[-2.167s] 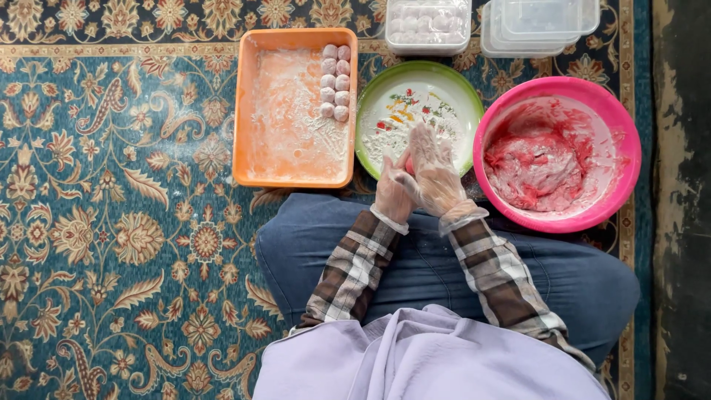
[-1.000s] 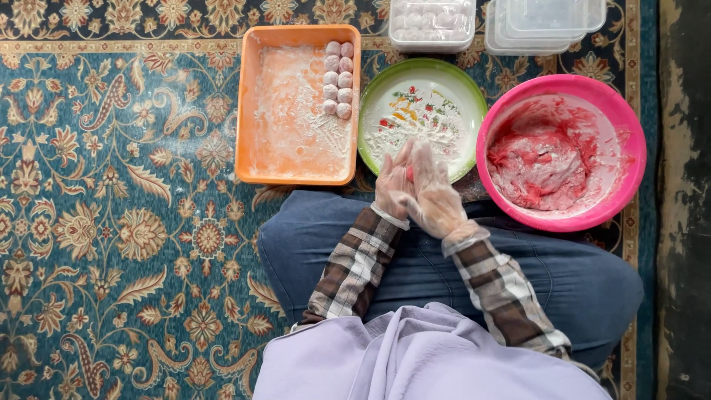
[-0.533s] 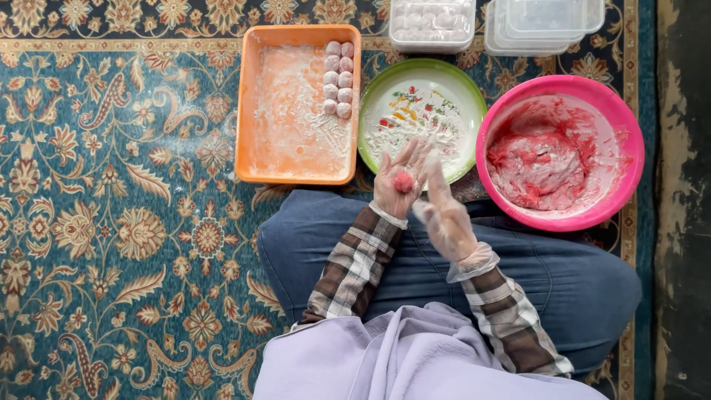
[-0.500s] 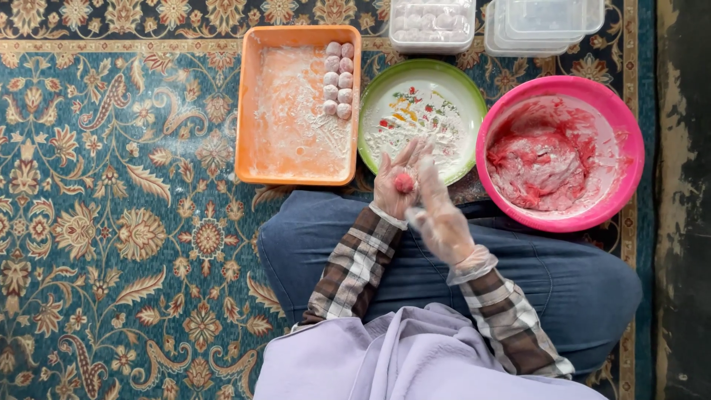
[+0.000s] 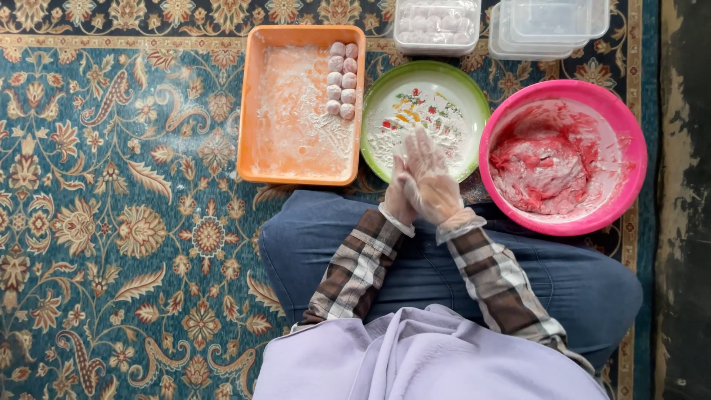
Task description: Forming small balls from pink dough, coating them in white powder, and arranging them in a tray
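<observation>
My left hand point(image 5: 397, 198) and my right hand point(image 5: 433, 181), both in clear plastic gloves, are pressed palm to palm above my lap, at the near rim of a green plate point(image 5: 379, 92) dusted with flour. The right hand lies over the left, and whatever sits between the palms is hidden. An orange tray point(image 5: 296, 176) to the left holds flour and two short rows of pale pink dough balls point(image 5: 341, 78) in its far right corner. A pink bowl point(image 5: 632, 148) on the right holds sticky red-pink dough point(image 5: 539, 164).
Two clear plastic containers stand at the far edge: one with pale balls inside point(image 5: 437, 26), and a stack of lidded ones point(image 5: 552, 26). Everything rests on a patterned blue carpet point(image 5: 126, 222). My jeans-clad knees point(image 5: 415, 274) are beneath my hands. Dark floor point(image 5: 685, 185) runs along the right.
Half a second ago the hands were apart with a small pink dough piece showing in the left palm. Now the right hand has closed over the left, covering it.
</observation>
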